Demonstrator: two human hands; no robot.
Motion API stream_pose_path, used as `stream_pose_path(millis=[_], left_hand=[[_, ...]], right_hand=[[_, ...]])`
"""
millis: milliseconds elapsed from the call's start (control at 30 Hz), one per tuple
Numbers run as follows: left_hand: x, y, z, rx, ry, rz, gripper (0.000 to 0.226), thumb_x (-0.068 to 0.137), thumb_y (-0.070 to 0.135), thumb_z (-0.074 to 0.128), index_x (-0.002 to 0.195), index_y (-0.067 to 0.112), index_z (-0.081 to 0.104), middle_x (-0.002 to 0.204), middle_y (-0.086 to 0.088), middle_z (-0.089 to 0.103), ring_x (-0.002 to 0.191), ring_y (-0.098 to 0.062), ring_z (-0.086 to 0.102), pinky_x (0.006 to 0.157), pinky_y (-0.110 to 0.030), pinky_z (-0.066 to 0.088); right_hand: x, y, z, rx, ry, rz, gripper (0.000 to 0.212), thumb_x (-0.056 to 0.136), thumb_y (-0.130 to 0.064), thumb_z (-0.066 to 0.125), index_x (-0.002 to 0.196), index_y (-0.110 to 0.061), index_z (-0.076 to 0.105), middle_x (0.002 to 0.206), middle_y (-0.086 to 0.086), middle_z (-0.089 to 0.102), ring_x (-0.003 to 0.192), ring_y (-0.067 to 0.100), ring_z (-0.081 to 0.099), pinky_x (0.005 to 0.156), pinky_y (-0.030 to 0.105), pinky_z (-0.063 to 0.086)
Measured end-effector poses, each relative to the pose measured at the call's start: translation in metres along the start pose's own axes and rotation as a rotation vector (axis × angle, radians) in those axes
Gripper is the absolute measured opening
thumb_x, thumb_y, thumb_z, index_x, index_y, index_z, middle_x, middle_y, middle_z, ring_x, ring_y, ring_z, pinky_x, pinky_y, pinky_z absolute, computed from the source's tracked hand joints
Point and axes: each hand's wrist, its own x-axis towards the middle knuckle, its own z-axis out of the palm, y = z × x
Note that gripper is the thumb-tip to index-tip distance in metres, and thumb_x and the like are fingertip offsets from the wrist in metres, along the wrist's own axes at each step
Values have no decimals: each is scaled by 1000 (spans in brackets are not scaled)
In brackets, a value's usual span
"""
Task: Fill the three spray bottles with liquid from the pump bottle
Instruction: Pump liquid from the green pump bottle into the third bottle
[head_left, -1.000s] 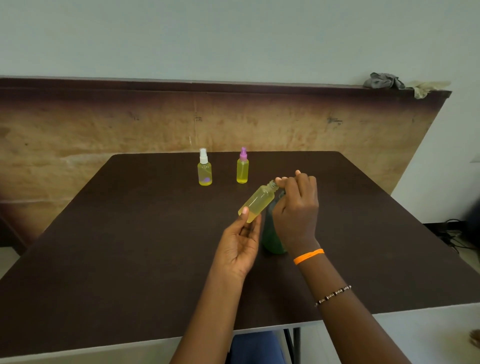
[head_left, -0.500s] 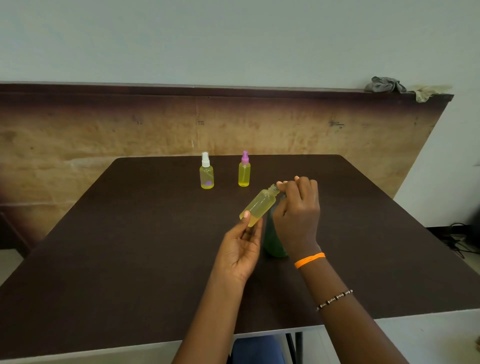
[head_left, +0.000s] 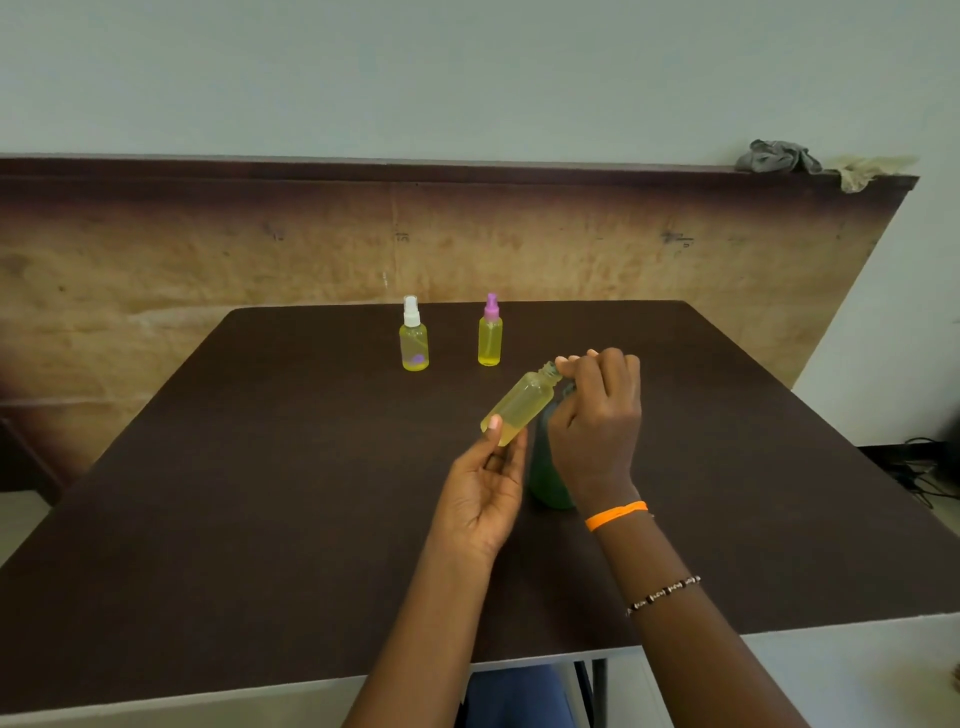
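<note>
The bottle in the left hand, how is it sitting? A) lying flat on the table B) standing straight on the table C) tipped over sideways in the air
C: the left hand holds the capless bottle tilted above the table, its open neck toward the right hand.

Pretty dim, flat indoor light, barely any shadows on the dark table (head_left: 260, 467); slightly soft overall, with wide-angle bending near the edges, no glare

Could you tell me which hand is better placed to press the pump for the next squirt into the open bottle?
Right. The right hand already sits on top of the green pump bottle, while the left hand holds the tilted, uncapped bottle with its mouth near the pump.
</note>
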Motion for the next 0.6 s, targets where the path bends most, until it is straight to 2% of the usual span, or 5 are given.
stream_pose_path(millis=[200, 300, 400, 500, 600], left_hand=[[-1, 0, 1, -2, -16, -14, 9, 88, 2, 54, 92, -6, 57, 74, -21, 71, 66, -27, 71, 72, -34, 55], [0, -1, 0, -5, -9, -23, 10, 88, 2, 55, 93, -6, 57, 75, -21, 71, 67, -27, 71, 72, -33, 55], [-1, -1, -1, -9, 4, -23, 10, 87, 2, 56, 93, -6, 57, 74, -21, 71, 66, -28, 71, 70, -33, 56], [-2, 0, 1, -9, 4, -34, 11, 86, 2, 58, 93, -6, 57, 74, -22, 71, 67, -28, 71, 71, -34, 56], [-2, -1, -1, -9, 16, -40, 12, 85, 3, 60, 94, -5, 59, 77, -21, 71, 72, -29, 71, 75, -35, 56]], right_hand=[[6, -6, -7, 3, -69, 35, 30, 84, -1, 34, 79, 2, 63, 75, 13, 54, 72, 21, 43, 59, 24, 35], [3, -6, -7, 5, -47, 29, 30, 87, 1, 34, 78, 3, 63, 74, 14, 53, 70, 24, 43, 59, 27, 37], [3, -3, -4, 9, -22, 10, 40, 96, -3, 29, 74, 4, 62, 72, 15, 52, 70, 22, 40, 58, 31, 38], [4, -3, -7, -13, -61, 8, 30, 86, 2, 33, 79, 4, 63, 75, 15, 53, 73, 19, 38, 60, 24, 35], [4, -4, -12, -1, -130, 21, 31, 81, 2, 34, 87, 4, 64, 79, 14, 54, 76, 18, 39, 63, 22, 34]])
